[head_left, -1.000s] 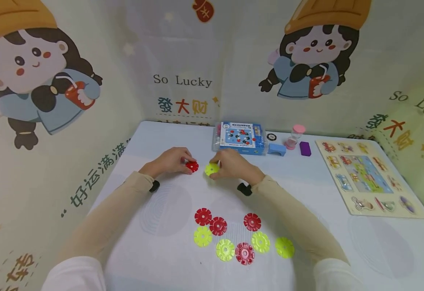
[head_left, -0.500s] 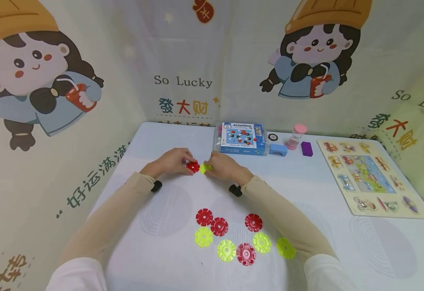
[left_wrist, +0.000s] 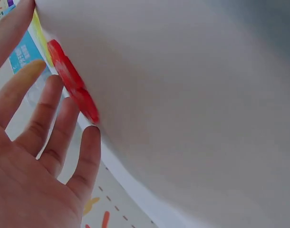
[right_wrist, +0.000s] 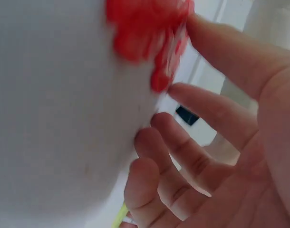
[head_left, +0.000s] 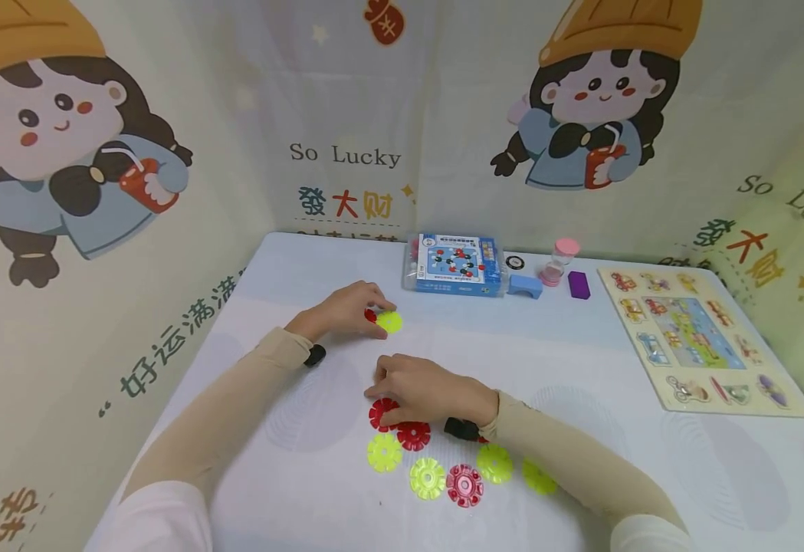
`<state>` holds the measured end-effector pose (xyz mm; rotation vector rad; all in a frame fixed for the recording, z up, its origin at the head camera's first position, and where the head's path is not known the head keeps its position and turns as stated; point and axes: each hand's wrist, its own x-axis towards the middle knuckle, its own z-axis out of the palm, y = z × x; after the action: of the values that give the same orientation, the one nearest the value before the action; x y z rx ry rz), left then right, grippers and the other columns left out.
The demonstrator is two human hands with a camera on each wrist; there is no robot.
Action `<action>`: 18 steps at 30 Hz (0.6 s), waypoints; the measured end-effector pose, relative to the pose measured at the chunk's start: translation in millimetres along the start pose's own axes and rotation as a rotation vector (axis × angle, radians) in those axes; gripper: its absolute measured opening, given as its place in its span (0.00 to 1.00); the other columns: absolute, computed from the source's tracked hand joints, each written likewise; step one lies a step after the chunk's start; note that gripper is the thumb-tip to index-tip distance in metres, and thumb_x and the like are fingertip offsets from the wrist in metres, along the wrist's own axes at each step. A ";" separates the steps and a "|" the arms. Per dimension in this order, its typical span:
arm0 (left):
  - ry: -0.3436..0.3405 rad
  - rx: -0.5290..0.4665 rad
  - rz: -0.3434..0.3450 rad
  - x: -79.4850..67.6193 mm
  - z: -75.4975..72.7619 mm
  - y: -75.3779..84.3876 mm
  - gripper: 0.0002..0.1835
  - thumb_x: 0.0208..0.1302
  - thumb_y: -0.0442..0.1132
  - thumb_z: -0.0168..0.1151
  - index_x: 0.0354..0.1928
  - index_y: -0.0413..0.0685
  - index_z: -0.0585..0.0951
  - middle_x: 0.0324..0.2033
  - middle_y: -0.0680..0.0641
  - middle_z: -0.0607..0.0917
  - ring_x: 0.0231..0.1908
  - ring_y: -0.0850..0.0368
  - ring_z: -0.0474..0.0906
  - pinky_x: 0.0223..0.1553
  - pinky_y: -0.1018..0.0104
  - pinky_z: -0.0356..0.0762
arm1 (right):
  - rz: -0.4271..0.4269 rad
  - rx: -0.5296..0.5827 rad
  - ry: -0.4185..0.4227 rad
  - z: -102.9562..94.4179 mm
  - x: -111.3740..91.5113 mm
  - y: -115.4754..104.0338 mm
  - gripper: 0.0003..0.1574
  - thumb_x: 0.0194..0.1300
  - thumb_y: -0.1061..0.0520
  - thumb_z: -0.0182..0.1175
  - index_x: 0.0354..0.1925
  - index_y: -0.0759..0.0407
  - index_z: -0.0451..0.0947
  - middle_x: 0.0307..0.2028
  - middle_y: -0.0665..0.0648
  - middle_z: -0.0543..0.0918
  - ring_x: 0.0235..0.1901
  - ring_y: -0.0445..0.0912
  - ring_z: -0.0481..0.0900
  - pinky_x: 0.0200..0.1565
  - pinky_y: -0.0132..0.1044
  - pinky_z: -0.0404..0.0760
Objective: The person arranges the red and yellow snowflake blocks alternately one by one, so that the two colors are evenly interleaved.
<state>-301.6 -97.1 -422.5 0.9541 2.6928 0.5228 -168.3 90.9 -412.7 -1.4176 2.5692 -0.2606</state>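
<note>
At the back of the table my left hand (head_left: pixel 343 310) holds a yellow snowflake disc (head_left: pixel 391 322) by its edges between thumb and index finger. A red snowflake disc (left_wrist: pixel 72 81) lies against the yellow one, near the middle fingertips, mostly hidden by the hand in the head view. Closer to the front, my right hand (head_left: pixel 432 389) has thumb and index finger at opposite edges of another red disc (head_left: pixel 378 415), its other fingers loosely bent. A second red disc (head_left: pixel 413 436) lies right beside that one, partly under the hand.
Yellow discs (head_left: pixel 384 452) and a red disc (head_left: pixel 464 485) lie in front of the right hand, some partly covered by the right forearm. Behind stand a boxed molecule set (head_left: pixel 453 264), a blue arch block (head_left: pixel 526 286), a sand timer (head_left: pixel 559 261) and a purple block (head_left: pixel 579 285). A wooden puzzle board (head_left: pixel 701 337) lies right.
My right hand brought the yellow disc left against the red one, let go, then moved toward the front to the red discs. My left hand shifted slightly right onto the yellow disc.
</note>
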 end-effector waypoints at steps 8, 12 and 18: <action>-0.009 0.015 -0.029 4.2 3.5 2.1 0.27 0.46 0.57 0.73 0.52 0.67 0.82 0.46 0.57 0.78 0.47 0.59 0.70 0.43 0.66 0.73 | -0.006 -0.005 0.022 5.4 -9.7 -9.3 0.28 0.54 0.39 0.67 0.52 0.46 0.81 0.44 0.47 0.77 0.43 0.37 0.71 0.42 0.25 0.75; -0.008 0.010 -0.038 5.3 1.5 4.8 0.27 0.45 0.56 0.74 0.51 0.66 0.83 0.45 0.56 0.78 0.46 0.57 0.70 0.43 0.65 0.73 | -0.006 -0.009 0.045 7.1 -10.3 -10.4 0.26 0.54 0.39 0.67 0.49 0.48 0.81 0.44 0.47 0.78 0.43 0.38 0.72 0.43 0.26 0.76; -0.010 0.026 -0.046 5.9 2.6 4.6 0.26 0.46 0.57 0.73 0.51 0.67 0.83 0.45 0.56 0.78 0.45 0.59 0.70 0.43 0.66 0.72 | -0.025 -0.114 0.049 8.3 -11.6 -15.8 0.22 0.57 0.39 0.65 0.47 0.47 0.79 0.42 0.46 0.78 0.38 0.37 0.74 0.42 0.26 0.77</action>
<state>-302.7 -89.3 -423.6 0.8962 2.7116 0.4733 -147.3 91.9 -415.8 -1.5001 2.6456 -0.1565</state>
